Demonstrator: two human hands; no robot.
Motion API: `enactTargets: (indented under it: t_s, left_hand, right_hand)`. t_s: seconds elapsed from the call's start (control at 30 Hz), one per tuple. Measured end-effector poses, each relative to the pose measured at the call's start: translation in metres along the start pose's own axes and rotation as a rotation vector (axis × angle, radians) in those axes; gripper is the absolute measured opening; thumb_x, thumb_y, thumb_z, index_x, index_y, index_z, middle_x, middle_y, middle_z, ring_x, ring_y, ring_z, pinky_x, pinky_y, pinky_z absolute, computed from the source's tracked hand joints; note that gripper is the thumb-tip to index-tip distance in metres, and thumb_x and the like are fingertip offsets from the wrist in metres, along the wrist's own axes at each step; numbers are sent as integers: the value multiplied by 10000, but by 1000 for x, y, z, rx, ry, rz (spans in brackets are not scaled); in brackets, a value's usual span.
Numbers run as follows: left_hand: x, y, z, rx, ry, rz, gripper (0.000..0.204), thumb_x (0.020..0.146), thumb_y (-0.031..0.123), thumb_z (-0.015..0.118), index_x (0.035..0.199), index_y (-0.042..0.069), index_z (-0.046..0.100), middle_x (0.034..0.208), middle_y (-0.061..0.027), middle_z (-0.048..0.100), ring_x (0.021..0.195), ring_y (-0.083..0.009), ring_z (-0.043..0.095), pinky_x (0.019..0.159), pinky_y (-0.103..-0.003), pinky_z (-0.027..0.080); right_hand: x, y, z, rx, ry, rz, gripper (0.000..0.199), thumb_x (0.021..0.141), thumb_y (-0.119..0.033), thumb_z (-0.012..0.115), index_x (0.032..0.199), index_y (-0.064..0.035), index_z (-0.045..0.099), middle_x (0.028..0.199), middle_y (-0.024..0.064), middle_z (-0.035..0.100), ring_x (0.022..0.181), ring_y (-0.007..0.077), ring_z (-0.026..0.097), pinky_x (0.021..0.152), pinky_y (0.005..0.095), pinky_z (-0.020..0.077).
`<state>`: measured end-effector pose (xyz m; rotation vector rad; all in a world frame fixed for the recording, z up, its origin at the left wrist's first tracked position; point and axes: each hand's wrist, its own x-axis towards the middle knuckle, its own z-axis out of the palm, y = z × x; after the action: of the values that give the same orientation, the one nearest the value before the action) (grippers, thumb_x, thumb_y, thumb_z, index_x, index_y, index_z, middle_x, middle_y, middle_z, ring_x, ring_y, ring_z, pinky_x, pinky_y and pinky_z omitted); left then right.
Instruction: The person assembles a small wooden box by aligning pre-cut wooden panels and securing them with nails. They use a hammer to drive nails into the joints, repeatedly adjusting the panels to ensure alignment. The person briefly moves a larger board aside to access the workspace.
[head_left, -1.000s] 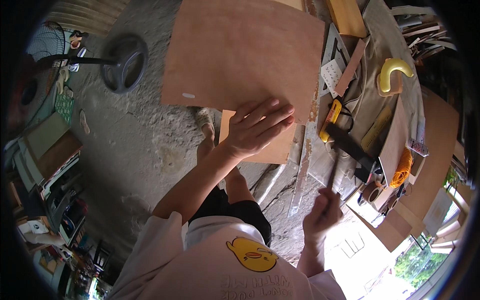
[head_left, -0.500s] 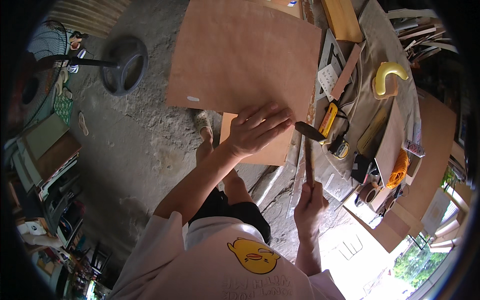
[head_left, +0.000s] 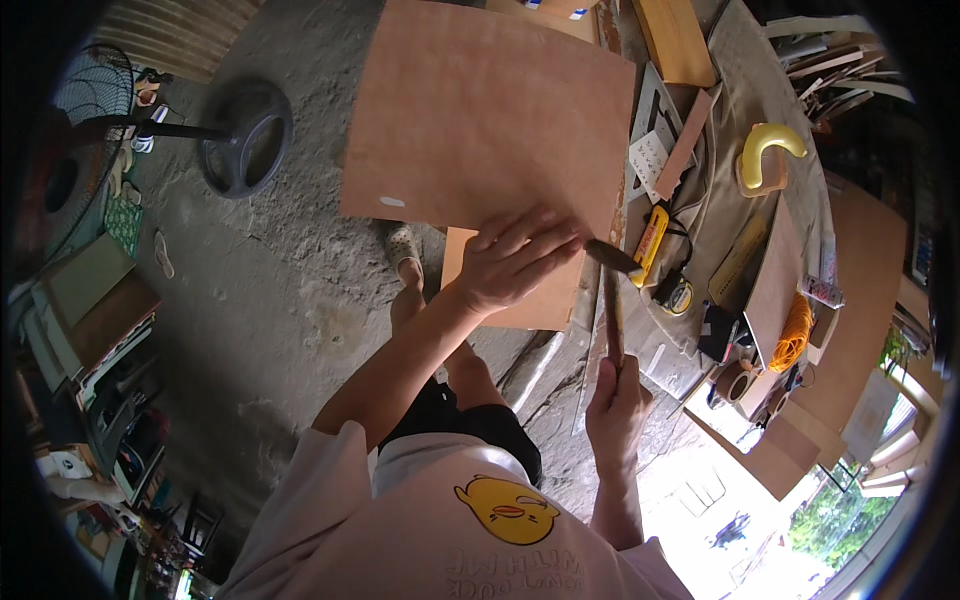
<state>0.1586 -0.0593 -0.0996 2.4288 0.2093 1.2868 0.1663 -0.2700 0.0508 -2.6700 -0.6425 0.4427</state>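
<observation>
The left hand [head_left: 515, 262] lies flat on a large sheet of brown board [head_left: 480, 110], its fingers [head_left: 545, 225] spread open and pressing near the sheet's lower right corner. That board overhangs the edge of the cluttered counter [head_left: 720, 180] and partly covers a smaller board [head_left: 530, 300] just below it. The right hand [head_left: 615, 405] has its fingers closed around the wooden handle of a hammer [head_left: 612, 290], held upright, with the dark head just beside the left fingertips at the board's right edge. On the counter to the right lie a yellow tape measure [head_left: 650, 240], a yellow curved handle [head_left: 765, 150], a strip of wood [head_left: 685, 140] and a coil of orange cord [head_left: 795, 335]. On the concrete floor [head_left: 260, 290] to the left stands a pedestal fan [head_left: 235, 140].
</observation>
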Motion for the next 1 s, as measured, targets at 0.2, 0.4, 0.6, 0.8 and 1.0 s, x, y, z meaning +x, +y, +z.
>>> enactTargets:
  t_s: [0.2, 0.4, 0.6, 0.8, 1.0]
  left_hand:
    - [3, 0, -1, 25, 15, 3, 151, 910, 253, 753, 1060, 250, 741, 1303, 113, 698, 1303, -146, 578, 1086, -333, 415]
    - [-2, 0, -5, -2, -36, -16, 209, 929, 248, 712, 1136, 232, 735, 1345, 92, 679, 1326, -151, 565, 1119, -340, 404]
    - [2, 3, -9, -4, -65, -40, 204, 937, 226, 691, 1133, 208, 740, 1340, 86, 682, 1324, -149, 564, 1117, -351, 405]
    - [65, 10, -62, -319, -295, -355, 78, 883, 165, 776, 947, 128, 749, 1170, -19, 741, 1160, -223, 660, 1023, -410, 474]
    - [185, -168, -94, -79, -144, -476, 241, 1002, 266, 667, 1104, 49, 692, 1125, -102, 723, 1113, -237, 666, 946, -362, 492]
  right_hand:
    - [-5, -2, -2, 132, 223, -22, 199, 1056, -163, 539, 961, 7, 581, 645, 157, 637, 514, 292, 668, 449, 381, 456]
    - [-7, -11, -7, 176, 232, -4, 202, 1057, -145, 533, 934, 14, 557, 669, 203, 645, 527, 339, 672, 453, 380, 474]
    - [-3, -6, 12, 58, 58, 88, 208, 1048, -146, 530, 893, -15, 578, 612, 174, 610, 555, 369, 663, 473, 376, 457]
    - [-9, -2, 23, 638, 211, 405, 294, 1047, -245, 572, 830, -47, 581, 563, 10, 553, 457, 120, 503, 445, 283, 373]
    - [41, -71, 82, 1273, 301, 339, 447, 1105, -272, 486, 1472, -21, 443, 1539, 135, 492, 1289, 275, 607, 984, 372, 571]
